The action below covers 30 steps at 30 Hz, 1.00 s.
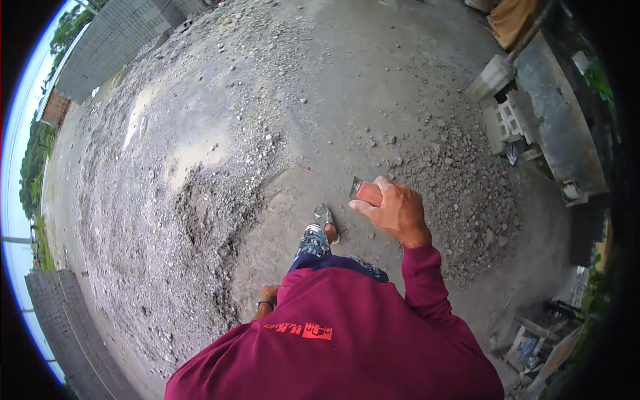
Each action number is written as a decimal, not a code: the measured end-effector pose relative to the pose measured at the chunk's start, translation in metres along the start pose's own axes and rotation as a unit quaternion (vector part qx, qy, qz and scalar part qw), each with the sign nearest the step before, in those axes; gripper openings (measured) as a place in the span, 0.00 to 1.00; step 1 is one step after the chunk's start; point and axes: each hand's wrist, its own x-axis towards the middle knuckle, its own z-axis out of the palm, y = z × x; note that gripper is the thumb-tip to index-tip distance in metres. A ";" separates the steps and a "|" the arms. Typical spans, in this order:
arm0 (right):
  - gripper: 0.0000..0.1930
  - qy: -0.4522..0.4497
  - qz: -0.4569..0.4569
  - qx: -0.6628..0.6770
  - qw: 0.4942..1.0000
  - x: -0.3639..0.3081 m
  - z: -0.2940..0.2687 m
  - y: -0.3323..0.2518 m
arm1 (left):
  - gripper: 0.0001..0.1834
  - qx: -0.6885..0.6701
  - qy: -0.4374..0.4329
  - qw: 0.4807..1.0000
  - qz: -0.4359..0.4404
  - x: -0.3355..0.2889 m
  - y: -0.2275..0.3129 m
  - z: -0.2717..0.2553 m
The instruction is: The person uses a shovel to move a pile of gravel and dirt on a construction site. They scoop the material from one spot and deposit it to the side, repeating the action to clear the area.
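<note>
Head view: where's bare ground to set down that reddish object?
Smooth ground, with a few scattered stones, lies beyond the right hand, between the left gravel spread and the right gravel heap. A smaller patch lies between that spread and the shoe. It is crowded around the concrete blocks at far right.

far left: gray block wall (110,53) | left: green trees (32,163), loose gravel (153,233) around a pale patch (190,160) of ground | near left: second block wall (77,333) | right: gravel heap (463,193), hollow block (511,120) beside a gray panel (557,113) | far right: orange-brown cloth (513,22) | near right: jumbled scrap (530,343)
</note>
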 end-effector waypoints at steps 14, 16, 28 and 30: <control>0.25 -0.065 -0.035 0.004 0.997 0.169 0.007 -0.011 | 0.22 -0.700 0.044 0.709 -0.072 0.236 0.150 -0.401; 0.27 -0.090 -0.073 0.052 0.992 0.181 0.003 -0.006 | 0.24 -0.689 -0.004 0.725 -0.025 0.248 0.180 -0.420; 0.27 -0.113 -0.343 0.171 0.916 0.208 -0.119 0.075 | 0.17 -0.627 0.084 0.769 -0.091 0.317 0.317 -0.386; 0.27 -0.158 -0.340 0.161 0.913 0.227 -0.123 0.102 | 0.16 -0.645 0.130 0.740 -0.143 0.340 0.326 -0.387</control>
